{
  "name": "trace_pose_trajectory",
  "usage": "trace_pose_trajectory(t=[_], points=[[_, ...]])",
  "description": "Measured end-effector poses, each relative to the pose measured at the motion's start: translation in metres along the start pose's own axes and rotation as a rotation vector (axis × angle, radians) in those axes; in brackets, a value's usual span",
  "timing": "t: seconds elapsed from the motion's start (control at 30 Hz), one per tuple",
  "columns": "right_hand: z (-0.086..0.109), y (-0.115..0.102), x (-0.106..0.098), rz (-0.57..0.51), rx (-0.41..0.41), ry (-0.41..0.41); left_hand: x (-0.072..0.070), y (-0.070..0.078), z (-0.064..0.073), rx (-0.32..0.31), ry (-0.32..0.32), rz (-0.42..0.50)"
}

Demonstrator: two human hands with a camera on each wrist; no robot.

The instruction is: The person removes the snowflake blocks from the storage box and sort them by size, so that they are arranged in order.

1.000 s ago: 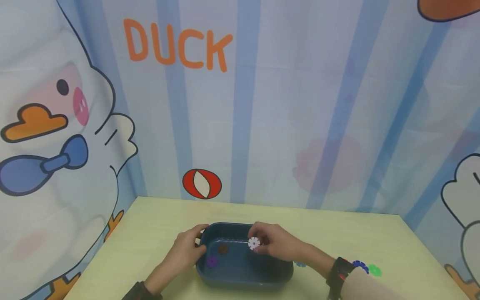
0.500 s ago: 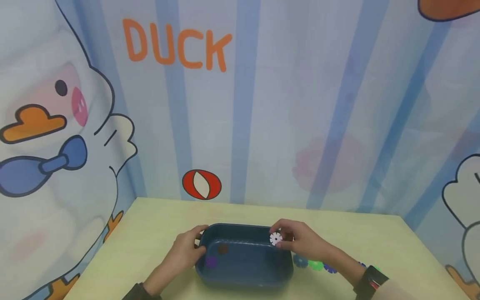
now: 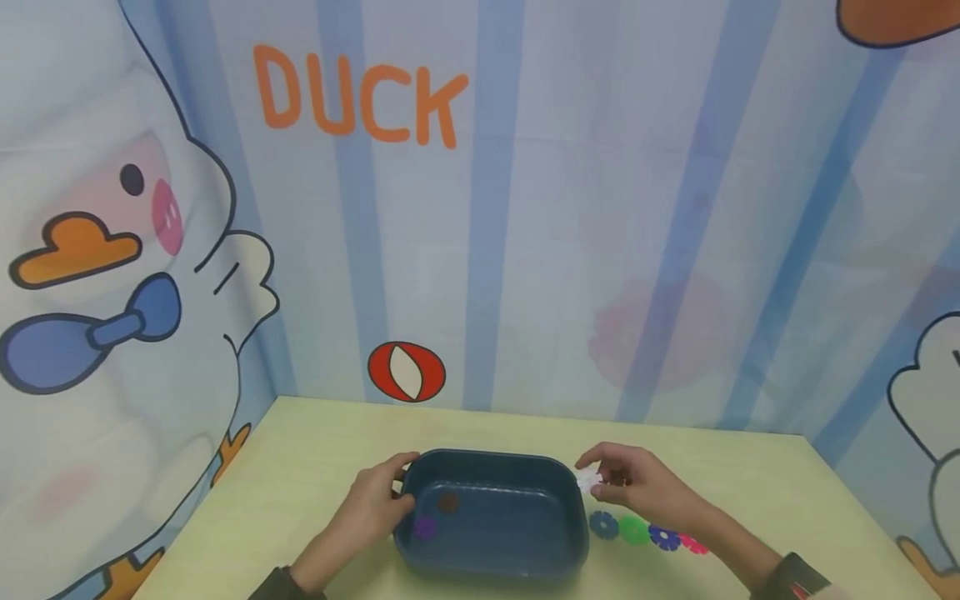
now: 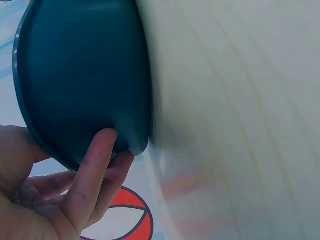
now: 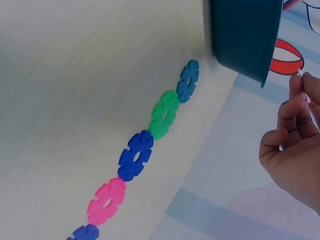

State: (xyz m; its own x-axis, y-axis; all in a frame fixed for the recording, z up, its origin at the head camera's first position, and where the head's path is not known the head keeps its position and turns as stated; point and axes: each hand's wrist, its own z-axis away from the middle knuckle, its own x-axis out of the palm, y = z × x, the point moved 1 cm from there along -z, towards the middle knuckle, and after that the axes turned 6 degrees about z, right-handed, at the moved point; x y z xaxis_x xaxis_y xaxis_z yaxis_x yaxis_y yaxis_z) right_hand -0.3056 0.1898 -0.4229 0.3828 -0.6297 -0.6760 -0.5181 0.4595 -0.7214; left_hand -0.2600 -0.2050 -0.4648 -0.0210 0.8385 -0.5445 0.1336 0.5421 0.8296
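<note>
My left hand (image 3: pixel 369 504) grips the left end of a dark blue-green plastic basin (image 3: pixel 510 521); in the left wrist view its fingers (image 4: pixel 92 172) lie against the wall. Inside the basin, toward its left end, are a purple snowflake disc (image 3: pixel 425 527) and a brown one (image 3: pixel 447 502). Just beyond the right rim, my right hand (image 3: pixel 648 485) pinches a white snowflake disc (image 3: pixel 587 481) between thumb and fingertips. In the right wrist view that disc is nearly hidden, seen almost edge-on.
Right of the basin, a row of flower-shaped discs lies on the pale table (image 3: pixel 330 442): grey-blue (image 3: pixel 603 525), green (image 3: pixel 633 530), dark blue (image 3: pixel 664 537), pink (image 3: pixel 693 544) and another blue one (image 5: pixel 84 233). A duck-printed curtain (image 3: pixel 555 208) stands behind.
My right hand has carried the white disc rightward, from over the basin to just past its right rim. More of the disc row shows now. The left hand stays at the basin.
</note>
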Motion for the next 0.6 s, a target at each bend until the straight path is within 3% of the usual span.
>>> trace_pose_trajectory(t=[0.6], points=[[0.033,0.023,-0.016,-0.012,0.104,0.043,-0.001,0.001,0.001,-0.003,0.0,0.008]])
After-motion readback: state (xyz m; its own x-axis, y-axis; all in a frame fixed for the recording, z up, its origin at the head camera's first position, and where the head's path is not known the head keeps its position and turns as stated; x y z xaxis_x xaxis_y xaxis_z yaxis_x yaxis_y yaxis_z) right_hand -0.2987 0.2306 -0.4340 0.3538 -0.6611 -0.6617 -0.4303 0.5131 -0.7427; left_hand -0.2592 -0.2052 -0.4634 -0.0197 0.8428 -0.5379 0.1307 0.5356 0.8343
